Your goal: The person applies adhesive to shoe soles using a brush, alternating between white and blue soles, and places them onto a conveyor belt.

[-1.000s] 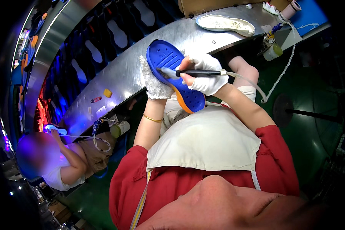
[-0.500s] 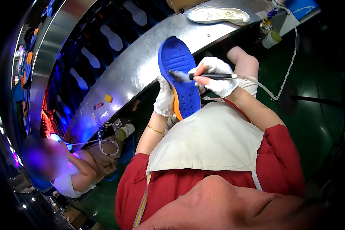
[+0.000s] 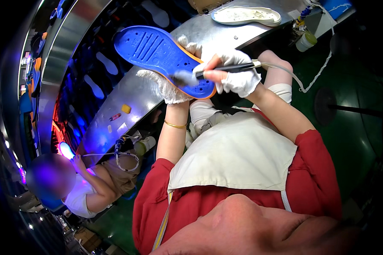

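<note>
A blue shoe sole (image 3: 151, 51) with an orange edge lies tilted in my left hand (image 3: 168, 89), its grooved and holed face turned up. My left hand wears a white glove and wraps the sole from below, with fingertips showing past its far edge. In my right hand (image 3: 240, 74), gloved with bare fingertips, is a brush (image 3: 242, 66) with a black handle and a thin clear tube at its back end. The brush's pale bristles, smeared by motion, are at the sole's near, right-hand end.
On the curved metal bench (image 3: 144, 100) are a white sole (image 3: 247, 16), a yellow block (image 3: 126, 109) and a small red item (image 3: 115, 117). Beyond it, pale soles (image 3: 106, 63) line a dark belt. A co-worker (image 3: 93, 187) sits at left. A tube (image 3: 325, 80) hangs near a lidded pot (image 3: 306, 41).
My left hand has turned the sole counterclockwise, so its far end now points up and left. The brush has gone from the sole's middle to its near end.
</note>
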Demonstrator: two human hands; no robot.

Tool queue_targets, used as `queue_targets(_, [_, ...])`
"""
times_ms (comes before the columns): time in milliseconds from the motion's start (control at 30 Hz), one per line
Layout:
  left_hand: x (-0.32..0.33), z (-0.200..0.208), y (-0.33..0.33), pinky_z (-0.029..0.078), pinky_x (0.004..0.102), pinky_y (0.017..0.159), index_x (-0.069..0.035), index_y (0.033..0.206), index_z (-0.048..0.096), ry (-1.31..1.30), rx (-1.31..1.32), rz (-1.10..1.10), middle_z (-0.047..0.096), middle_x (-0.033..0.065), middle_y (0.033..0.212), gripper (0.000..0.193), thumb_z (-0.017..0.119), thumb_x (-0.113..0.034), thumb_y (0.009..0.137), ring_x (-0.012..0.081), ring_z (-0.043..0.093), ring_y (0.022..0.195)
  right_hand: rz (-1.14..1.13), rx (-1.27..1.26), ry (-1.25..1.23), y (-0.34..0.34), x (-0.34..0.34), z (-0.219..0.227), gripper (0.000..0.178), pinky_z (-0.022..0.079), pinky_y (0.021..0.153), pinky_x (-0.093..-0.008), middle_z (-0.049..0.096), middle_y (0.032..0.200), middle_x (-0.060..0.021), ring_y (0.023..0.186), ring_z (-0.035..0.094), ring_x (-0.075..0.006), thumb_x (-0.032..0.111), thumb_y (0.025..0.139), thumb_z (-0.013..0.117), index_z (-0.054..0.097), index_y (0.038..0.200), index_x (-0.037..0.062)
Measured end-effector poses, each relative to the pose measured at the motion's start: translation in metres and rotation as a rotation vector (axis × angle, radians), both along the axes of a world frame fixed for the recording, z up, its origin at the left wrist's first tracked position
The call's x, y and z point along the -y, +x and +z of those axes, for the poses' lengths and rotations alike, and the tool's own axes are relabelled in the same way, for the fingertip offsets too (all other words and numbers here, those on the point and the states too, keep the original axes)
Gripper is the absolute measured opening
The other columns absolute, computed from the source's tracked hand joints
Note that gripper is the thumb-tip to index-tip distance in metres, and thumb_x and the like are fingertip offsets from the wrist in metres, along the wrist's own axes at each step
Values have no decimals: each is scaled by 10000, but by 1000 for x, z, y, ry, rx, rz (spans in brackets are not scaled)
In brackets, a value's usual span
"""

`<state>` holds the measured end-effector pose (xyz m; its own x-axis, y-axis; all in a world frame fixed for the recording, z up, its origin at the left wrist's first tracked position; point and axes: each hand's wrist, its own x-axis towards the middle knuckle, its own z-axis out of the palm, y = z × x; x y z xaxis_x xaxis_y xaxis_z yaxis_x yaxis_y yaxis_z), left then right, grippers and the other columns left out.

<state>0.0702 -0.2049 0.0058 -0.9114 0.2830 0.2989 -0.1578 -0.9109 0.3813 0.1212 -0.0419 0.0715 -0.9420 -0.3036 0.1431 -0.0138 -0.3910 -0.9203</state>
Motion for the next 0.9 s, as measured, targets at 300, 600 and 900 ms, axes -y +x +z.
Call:
queue_targets(300, [3,34,-20,344,393,1047,-38,1287,431,145,-289,24,466,122,1304,648,587,-451,813,254,513,1119,76,161,-113,-1,6,-5,80,460,560,-193,660,793,-45,606,571,-64,88,791,652,627,844,34])
queue_targets(600, [19,41,-33,312,455,1052,-31,1284,417,103,-267,-61,504,172,1217,1057,587,-750,529,321,528,1078,103,193,-98,-8,11,-11,85,461,532,-204,628,775,-95,590,581,-106,49,779,634,571,817,8])
queue_targets(900, [32,39,-47,450,443,936,-41,1320,363,-648,-217,147,484,212,1257,1178,262,-909,530,322,535,1107,26,-270,507,-34,-6,-17,88,491,745,-262,649,845,-79,784,614,-143,23,717,660,638,801,41])
